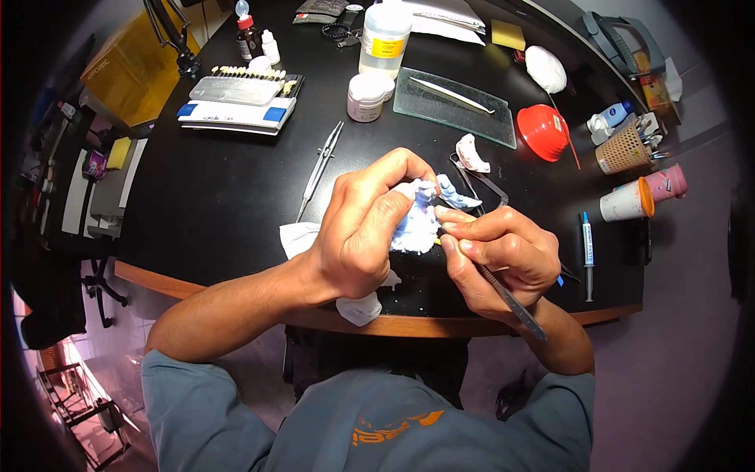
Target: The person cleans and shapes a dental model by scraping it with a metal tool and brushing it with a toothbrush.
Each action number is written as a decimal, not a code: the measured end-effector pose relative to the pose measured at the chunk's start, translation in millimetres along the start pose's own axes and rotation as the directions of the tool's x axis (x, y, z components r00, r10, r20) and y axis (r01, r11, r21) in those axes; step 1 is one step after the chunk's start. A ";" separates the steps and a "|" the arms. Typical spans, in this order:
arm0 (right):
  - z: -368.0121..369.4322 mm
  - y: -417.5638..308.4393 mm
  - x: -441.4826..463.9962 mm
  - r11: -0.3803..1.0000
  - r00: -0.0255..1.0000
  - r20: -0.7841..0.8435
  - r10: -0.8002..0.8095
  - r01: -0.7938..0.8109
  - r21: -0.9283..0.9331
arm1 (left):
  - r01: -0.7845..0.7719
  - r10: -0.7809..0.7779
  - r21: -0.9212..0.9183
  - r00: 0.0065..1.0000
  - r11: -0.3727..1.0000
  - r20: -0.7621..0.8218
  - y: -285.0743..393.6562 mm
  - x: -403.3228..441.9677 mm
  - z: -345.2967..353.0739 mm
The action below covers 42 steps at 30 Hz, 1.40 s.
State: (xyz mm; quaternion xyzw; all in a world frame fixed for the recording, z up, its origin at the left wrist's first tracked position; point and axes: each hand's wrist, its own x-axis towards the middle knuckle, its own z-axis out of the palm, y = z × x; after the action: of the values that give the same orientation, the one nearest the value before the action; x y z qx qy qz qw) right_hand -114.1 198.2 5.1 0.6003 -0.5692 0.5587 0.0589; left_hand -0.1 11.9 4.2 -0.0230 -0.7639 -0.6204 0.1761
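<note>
The head view is a wide fisheye frame: straight edges bow outward and the corners fall to black. Bright light strikes the bench (236, 173) and the hands. The pale cast (417, 224) between the fingers is near overexposure (surface detail is reduced). Glare appears on the glass plate (440, 118). A pinkish patch of light lies at lower left. The side margins are dim and soft; the bench centre is comparatively sharp.

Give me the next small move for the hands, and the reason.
Probably one light scrape along the ragged edge of the lumpy, pale blue, plaster-like piece with the slim dark metal tool: the left hand grips the piece, and the right hand holds the tool close to that edge, though its tip is hard to see.
</note>
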 end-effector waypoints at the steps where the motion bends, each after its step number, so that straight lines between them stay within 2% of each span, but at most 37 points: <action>1: -1.1 -0.2 0.0 1.000 1.000 0.010 0.004 -0.004 0.012 | 0.011 -0.011 -0.020 1.000 1.000 -0.004 -0.2 0.5 -0.2; 3: -2.9 0.1 0.4 0.999 1.000 0.030 0.010 -0.011 0.033 | 0.030 -0.030 -0.060 0.999 0.998 -0.009 -0.8 1.9 -0.4; 9: -5.4 2.1 2.4 0.999 0.998 0.054 -0.011 0.009 0.039 | -0.088 0.088 0.011 0.996 0.996 -0.010 -14.3 4.5 -1.9; 11: -4.6 3.4 1.7 0.997 1.000 0.027 0.005 -0.007 0.077 | -0.103 0.103 0.018 0.995 0.994 -0.003 -11.6 6.1 -3.8; 15: -2.5 3.0 1.6 0.996 1.000 0.010 -0.001 0.000 0.087 | -0.033 0.033 0.048 0.999 0.998 0.006 5.2 5.0 -7.0; 18: -1.2 2.8 0.4 0.996 1.000 -0.011 0.021 -0.020 0.089 | -0.118 0.121 0.072 0.992 0.990 -0.044 -2.3 3.9 -2.9; 21: 1.3 4.8 -1.3 0.994 0.998 -0.052 0.029 -0.023 0.108 | -0.101 0.108 0.107 0.992 0.989 -0.066 1.9 1.5 -0.4; 24: 2.0 3.4 -1.1 0.995 0.997 -0.059 0.043 -0.037 0.095 | -0.333 0.344 0.116 0.934 0.936 -0.099 -10.6 5.1 2.0; 27: 1.9 1.3 -0.2 0.997 0.996 -0.076 0.040 -0.034 0.075 | -0.197 0.212 0.132 0.972 0.971 -0.104 -2.4 0.2 5.5; 33: 3.6 4.9 -3.0 0.988 0.991 -0.104 0.086 -0.072 0.134 | -0.188 0.204 0.141 0.973 0.972 -0.108 -6.1 -0.9 7.4; 39: 3.9 4.1 -3.9 0.980 0.987 -0.111 0.117 -0.097 0.174 | -0.253 0.273 0.153 0.954 0.955 -0.128 -9.8 -0.9 11.1; 42: 3.7 1.8 -3.3 0.987 0.988 -0.106 0.114 -0.100 0.127 | -0.354 0.375 0.161 0.918 0.921 -0.131 -12.5 2.3 10.7</action>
State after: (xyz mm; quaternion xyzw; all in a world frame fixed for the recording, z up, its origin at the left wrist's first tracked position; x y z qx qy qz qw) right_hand -112.3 197.0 0.3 0.5387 -0.5613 0.6278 0.0242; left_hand -8.1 18.9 -8.7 -0.1036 -0.7695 -0.5238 0.3504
